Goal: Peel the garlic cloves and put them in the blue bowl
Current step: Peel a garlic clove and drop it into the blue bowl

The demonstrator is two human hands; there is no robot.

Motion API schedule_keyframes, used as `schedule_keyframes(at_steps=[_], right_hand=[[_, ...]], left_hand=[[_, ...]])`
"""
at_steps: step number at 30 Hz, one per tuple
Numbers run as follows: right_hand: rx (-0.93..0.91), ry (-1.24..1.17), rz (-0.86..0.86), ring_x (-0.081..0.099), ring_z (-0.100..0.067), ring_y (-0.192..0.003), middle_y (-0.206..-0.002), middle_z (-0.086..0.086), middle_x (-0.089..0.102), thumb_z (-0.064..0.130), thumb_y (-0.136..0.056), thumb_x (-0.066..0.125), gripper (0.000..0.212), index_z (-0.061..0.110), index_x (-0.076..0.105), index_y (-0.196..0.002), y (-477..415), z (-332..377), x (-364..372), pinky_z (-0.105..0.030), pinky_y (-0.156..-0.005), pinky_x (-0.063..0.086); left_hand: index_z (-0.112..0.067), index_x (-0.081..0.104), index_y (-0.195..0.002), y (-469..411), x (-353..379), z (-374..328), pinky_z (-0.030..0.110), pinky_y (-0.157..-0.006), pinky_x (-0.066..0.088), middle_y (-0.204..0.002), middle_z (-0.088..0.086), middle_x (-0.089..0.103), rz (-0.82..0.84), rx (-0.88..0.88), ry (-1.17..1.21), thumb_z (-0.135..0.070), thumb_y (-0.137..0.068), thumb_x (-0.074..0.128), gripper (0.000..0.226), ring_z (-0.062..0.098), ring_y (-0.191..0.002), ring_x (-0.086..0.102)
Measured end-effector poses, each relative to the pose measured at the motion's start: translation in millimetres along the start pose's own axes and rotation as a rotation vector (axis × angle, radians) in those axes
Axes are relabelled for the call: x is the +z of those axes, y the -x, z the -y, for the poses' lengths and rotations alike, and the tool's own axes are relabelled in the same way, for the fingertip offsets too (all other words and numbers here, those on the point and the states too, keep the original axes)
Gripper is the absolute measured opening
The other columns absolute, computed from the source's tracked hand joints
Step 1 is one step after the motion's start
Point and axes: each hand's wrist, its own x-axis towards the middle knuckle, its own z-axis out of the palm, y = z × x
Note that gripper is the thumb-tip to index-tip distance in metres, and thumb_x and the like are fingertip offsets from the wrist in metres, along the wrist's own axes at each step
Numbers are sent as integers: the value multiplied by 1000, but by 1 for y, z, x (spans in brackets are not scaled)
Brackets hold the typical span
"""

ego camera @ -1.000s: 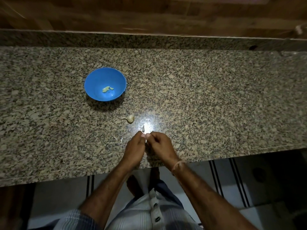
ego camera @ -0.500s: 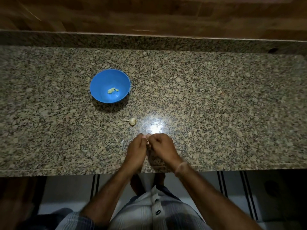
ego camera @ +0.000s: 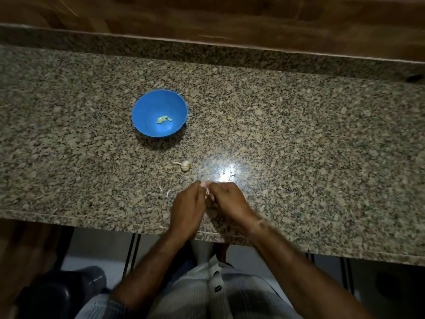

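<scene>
Head view looks down on a speckled granite desk that runs from left to right, with a raised granite lip along its far edge and brown wooden panelling behind that. A bright glare spot shines on the polished stone just beyond the hands. The left hand and right hand meet fingertip to fingertip over the near part of the desk, and the grip of both is closed around a small garlic clove, of which only a pale sliver shows between the fingers. A small unpeeled garlic piece with a short stalk lies on the stone just beyond the hands and slightly left. Thin scraps of peel lie beside the left hand. The blue bowl stands farther off to the left, upright, holding a few pale peeled cloves at its bottom. Below the desk's near edge a pale floor with dark stripes shows, and the person's striped, buttoned shirt fills the near middle.
</scene>
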Motion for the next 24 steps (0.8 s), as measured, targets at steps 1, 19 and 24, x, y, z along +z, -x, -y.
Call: schedule_keyframes(at_steps=[1,19,24], right_hand=[[-208,277,-121,41,-5,-42,-46,9,47,32,-107,55,50,20,50,-59,0,-3,-1,-21,-48,30],[-185,169,-158,46,-5,-55,-60,4,54,45,-107,53,54,8,58,-68,-4,-9,1,-25,-57,38],[-497,562,-324,41,-5,-55,-57,14,40,47,-108,45,41,29,47,-71,1,-10,0,-12,-54,26]], left_hand=[[-15,67,-94,1,-1,-5,31,-63,47,-80,-4,68,34,-123,189,-32,-113,40,37,13,-73,63],[-21,63,-86,3,1,-15,24,-55,38,-69,-9,60,-34,-34,-7,-38,-111,39,38,6,-61,56],[-21,46,-65,-8,-4,-25,21,-37,20,-53,-6,35,306,-614,760,-40,-110,45,49,8,-41,31]])
